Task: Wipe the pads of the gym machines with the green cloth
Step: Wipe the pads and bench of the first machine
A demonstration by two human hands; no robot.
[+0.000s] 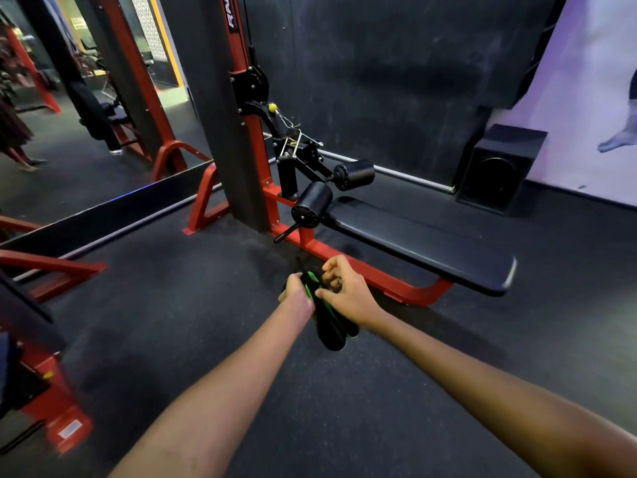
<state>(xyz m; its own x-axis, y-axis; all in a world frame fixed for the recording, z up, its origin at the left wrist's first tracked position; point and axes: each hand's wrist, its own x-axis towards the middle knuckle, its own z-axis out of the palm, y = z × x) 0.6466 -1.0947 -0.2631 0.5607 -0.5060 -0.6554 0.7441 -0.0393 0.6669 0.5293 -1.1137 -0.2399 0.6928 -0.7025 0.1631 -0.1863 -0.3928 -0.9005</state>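
A green and black cloth [332, 322] hangs between both my hands, out in front of me above the dark floor. My left hand [295, 288] grips its upper end. My right hand [344, 291] pinches the cloth's edge with curled fingers. Just beyond the hands stands a red-framed machine with a long black bench pad [424, 244]. Two black roller pads, the nearer roller [312, 204] and the farther roller [356, 174], sit at the head of that bench.
The machine's dark upright column [220, 108] rises at centre. A black speaker box [499, 167] stands by the back wall at right. Red machine frames [51, 270] crowd the left edge. A mirror [86, 91] at far left shows another person's legs.
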